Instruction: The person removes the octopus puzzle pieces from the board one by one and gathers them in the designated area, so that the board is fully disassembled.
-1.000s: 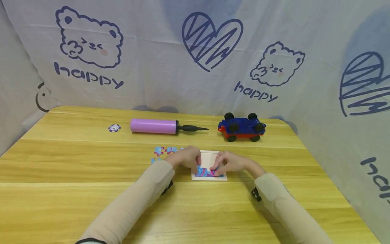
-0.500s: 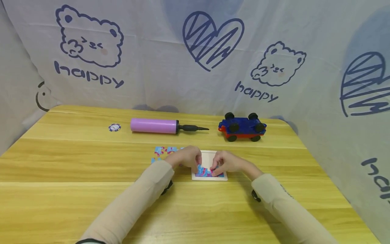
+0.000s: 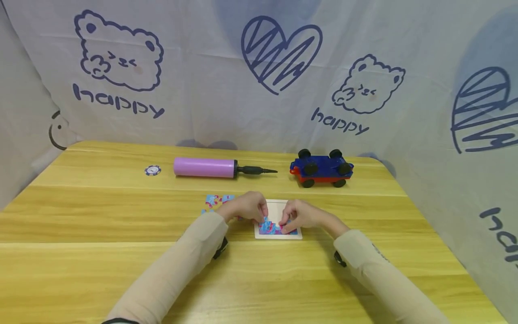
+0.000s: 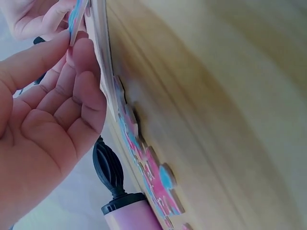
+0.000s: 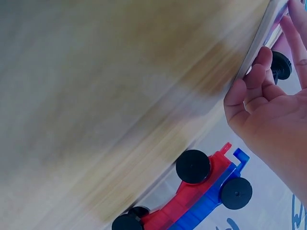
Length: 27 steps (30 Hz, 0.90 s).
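A pale square puzzle tray (image 3: 279,237) lies on the table with blue, pink and purple jigsaw pieces along its near part. My left hand (image 3: 252,208) is over the tray's left side, pinching a blue jigsaw piece (image 4: 76,19) between thumb and forefinger; the piece stands tilted in the left wrist view. My right hand (image 3: 302,215) is at the tray's right side, its thumb and forefinger closed about a pink part of a jigsaw piece (image 3: 281,228). The fingertips of the right hand (image 5: 273,100) are partly cut off in the right wrist view.
Loose jigsaw pieces (image 3: 212,200) lie left of the tray, partly behind the left hand. Farther back are a purple hand pump (image 3: 205,168), a poker chip (image 3: 152,170) and a red and blue toy vehicle (image 3: 322,168). A printed white cloth (image 3: 202,90) hangs behind the table.
My left hand has shifted slightly up and left, and the blue piece at its fingertips now sits more tilted. My right hand has drawn in a little, then stayed nearly still.
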Each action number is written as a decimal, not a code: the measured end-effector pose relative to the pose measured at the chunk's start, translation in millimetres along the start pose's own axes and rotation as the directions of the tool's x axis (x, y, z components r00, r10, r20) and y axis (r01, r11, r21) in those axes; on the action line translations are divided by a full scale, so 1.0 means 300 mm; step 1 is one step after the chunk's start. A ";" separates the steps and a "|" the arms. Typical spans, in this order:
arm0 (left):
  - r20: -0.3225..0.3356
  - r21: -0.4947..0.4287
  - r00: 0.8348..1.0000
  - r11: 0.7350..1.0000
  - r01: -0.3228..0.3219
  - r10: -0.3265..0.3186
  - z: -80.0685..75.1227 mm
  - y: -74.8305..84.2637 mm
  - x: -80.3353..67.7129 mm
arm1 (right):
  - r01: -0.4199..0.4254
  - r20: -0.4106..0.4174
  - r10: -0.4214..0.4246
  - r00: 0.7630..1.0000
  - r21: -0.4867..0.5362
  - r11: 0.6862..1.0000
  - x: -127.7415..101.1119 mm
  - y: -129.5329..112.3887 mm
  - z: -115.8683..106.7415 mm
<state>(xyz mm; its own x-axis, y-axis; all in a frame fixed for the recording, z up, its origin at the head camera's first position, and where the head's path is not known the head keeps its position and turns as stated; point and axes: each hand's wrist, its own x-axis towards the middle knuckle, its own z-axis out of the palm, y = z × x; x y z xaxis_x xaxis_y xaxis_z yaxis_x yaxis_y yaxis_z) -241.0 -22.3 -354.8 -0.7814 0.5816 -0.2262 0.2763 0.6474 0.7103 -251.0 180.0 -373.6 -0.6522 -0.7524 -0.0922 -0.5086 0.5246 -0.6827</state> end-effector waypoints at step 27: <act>-0.022 -0.233 0.997 0.969 -0.078 0.075 -0.101 -0.128 -0.142 | 0.066 0.050 -0.066 0.997 0.001 0.998 -0.013 0.005 -0.017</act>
<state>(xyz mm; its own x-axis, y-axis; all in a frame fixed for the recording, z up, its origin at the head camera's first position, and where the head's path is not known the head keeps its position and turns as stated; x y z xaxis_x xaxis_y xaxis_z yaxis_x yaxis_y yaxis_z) -235.3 -87.0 -352.2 -0.7710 0.6170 -0.1576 0.1982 0.4676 0.8615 -252.1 185.9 -370.6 -0.5885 -0.8043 -0.0830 -0.5501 0.4735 -0.6878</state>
